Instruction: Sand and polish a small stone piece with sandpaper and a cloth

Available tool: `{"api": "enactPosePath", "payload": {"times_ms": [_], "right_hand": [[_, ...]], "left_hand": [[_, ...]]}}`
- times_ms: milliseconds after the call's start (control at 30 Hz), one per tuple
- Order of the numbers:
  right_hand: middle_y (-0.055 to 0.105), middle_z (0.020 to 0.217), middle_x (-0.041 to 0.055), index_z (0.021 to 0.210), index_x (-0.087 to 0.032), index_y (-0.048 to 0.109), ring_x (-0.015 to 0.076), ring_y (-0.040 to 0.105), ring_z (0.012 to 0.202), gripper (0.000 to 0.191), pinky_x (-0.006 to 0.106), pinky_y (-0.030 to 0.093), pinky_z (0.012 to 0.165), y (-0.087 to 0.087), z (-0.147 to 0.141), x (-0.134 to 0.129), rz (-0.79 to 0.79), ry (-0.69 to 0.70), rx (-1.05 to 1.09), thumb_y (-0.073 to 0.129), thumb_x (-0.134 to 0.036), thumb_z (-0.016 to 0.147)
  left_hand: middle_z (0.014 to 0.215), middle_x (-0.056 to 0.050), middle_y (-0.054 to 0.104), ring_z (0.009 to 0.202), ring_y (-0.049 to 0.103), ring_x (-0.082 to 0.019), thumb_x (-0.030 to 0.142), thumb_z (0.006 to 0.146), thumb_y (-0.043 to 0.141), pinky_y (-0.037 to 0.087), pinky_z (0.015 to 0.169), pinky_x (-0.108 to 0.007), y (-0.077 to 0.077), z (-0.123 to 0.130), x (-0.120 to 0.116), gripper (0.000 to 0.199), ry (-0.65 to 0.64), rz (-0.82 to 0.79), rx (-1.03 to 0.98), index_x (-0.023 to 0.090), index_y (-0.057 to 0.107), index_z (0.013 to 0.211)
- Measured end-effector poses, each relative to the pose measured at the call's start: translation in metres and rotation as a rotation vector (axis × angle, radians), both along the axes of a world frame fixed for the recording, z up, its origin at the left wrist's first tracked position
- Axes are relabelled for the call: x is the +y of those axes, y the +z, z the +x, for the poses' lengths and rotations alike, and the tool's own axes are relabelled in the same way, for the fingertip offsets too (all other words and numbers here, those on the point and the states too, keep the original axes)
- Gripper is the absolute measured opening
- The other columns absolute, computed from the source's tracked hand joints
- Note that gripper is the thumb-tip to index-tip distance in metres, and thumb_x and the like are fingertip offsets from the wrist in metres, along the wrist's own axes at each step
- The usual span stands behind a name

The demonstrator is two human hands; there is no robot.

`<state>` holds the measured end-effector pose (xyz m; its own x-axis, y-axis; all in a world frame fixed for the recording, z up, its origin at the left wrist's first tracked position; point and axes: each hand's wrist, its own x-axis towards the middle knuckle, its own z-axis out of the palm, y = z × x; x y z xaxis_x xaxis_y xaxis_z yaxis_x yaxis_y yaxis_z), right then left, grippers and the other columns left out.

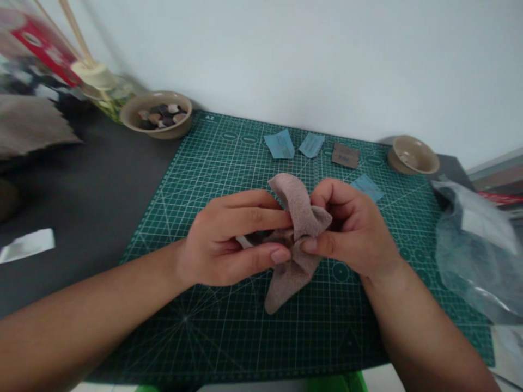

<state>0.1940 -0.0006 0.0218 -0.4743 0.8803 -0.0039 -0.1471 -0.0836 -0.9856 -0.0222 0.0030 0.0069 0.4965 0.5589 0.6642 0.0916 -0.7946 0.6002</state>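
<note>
My left hand (232,237) is closed, thumb and fingers pinching a small dark brown, partly glossy object (280,236). What kind of thing it is I cannot make out, since fingers and fabric hide most of it. A greyish-pink cloth (300,204) is folded around the right end of that object, one corner standing up and another hanging below. Gripping the cloth between thumb and bent fingers is my right hand (353,228), pressing it against the object. Both hands are above a green cutting mat (229,337).
Toward the back left stands a bowl (182,128) of dark and tan stones, beside a reed diffuser (96,76). Blue paper pieces (280,145) and a brown card (345,156) lie near the wall. A smaller bowl (425,162) and clear plastic bag (474,261) are on the right.
</note>
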Motion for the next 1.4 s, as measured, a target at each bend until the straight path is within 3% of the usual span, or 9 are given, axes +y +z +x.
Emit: {"api": "enactPosePath", "payload": {"times_ms": [167,300,467,567,733,933,1233,1400], "right_hand": [[0.058,0.070,-0.0046,0.079,-0.021,0.054,0.0097,0.053,0.058,0.036,0.021,0.044,0.052,-0.002,0.000,0.005,0.002,-0.019,0.015,0.088,-0.018,0.066],[0.063,0.074,-0.0045,0.081,-0.021,0.053,0.0107,0.061,0.063,0.031,0.021,0.049,0.057,-0.004,-0.003,0.006,-0.043,-0.037,0.053,0.082,-0.016,0.072],[0.065,0.075,-0.0058,0.087,-0.022,0.056,0.0096,0.062,0.064,0.032,0.019,0.047,0.056,-0.003,-0.003,0.005,-0.021,-0.052,0.030,0.078,-0.006,0.070],[0.065,0.072,-0.0061,0.088,-0.023,0.055,0.0099,0.061,0.059,0.034,0.019,0.045,0.052,-0.004,-0.003,0.005,-0.026,-0.077,0.013,0.078,-0.005,0.069],[0.063,0.066,-0.0076,0.087,-0.025,0.052,0.0108,0.056,0.050,0.035,0.022,0.042,0.046,-0.008,-0.010,0.005,-0.149,-0.172,0.035,0.078,-0.010,0.069],[0.065,0.070,-0.0063,0.087,-0.023,0.057,0.0114,0.061,0.058,0.025,0.023,0.051,0.054,-0.002,-0.020,0.001,-0.287,-0.288,0.167,0.073,-0.014,0.070],[0.073,0.083,-0.0002,0.095,-0.023,0.066,0.0207,0.072,0.078,0.022,0.035,0.058,0.074,0.004,-0.012,0.004,-0.268,-0.275,0.228,0.068,-0.015,0.074],[0.074,0.079,-0.0012,0.090,-0.022,0.072,0.0168,0.070,0.075,0.012,0.030,0.056,0.072,-0.001,-0.004,0.002,-0.153,-0.150,0.165,0.076,-0.021,0.079]], "left_hand": [[0.087,-0.005,0.071,0.075,0.068,-0.013,0.021,0.092,0.070,0.056,0.065,-0.020,-0.004,0.000,0.003,0.012,0.008,0.031,0.042,0.017,0.071,0.103],[0.078,-0.003,0.067,0.062,0.061,-0.010,0.017,0.093,0.066,0.048,0.056,-0.019,-0.006,-0.001,0.002,0.017,0.093,0.132,0.141,0.016,0.068,0.109],[0.073,-0.001,0.066,0.058,0.058,-0.011,0.033,0.092,0.071,0.045,0.054,-0.022,-0.006,-0.001,0.001,0.020,0.129,0.185,0.165,0.016,0.067,0.103],[0.068,0.002,0.064,0.055,0.056,-0.010,0.031,0.094,0.069,0.043,0.053,-0.023,-0.008,0.001,0.000,0.016,0.190,0.220,0.190,0.019,0.067,0.104],[0.063,0.002,0.063,0.049,0.052,-0.011,0.024,0.095,0.065,0.037,0.050,-0.028,-0.013,0.004,0.000,0.009,0.276,0.294,0.244,0.018,0.066,0.101],[0.063,0.002,0.063,0.051,0.053,-0.012,0.022,0.093,0.067,0.043,0.053,-0.028,-0.016,0.001,0.001,0.020,0.340,0.523,0.286,0.015,0.066,0.112],[0.075,0.000,0.069,0.062,0.062,-0.011,0.025,0.094,0.070,0.050,0.057,-0.023,-0.005,-0.007,-0.007,0.026,0.299,0.346,0.249,0.015,0.063,0.117],[0.082,-0.002,0.070,0.066,0.064,-0.010,0.022,0.089,0.075,0.048,0.055,-0.019,-0.011,-0.002,-0.004,0.026,0.351,0.267,0.135,0.014,0.067,0.113]]}}
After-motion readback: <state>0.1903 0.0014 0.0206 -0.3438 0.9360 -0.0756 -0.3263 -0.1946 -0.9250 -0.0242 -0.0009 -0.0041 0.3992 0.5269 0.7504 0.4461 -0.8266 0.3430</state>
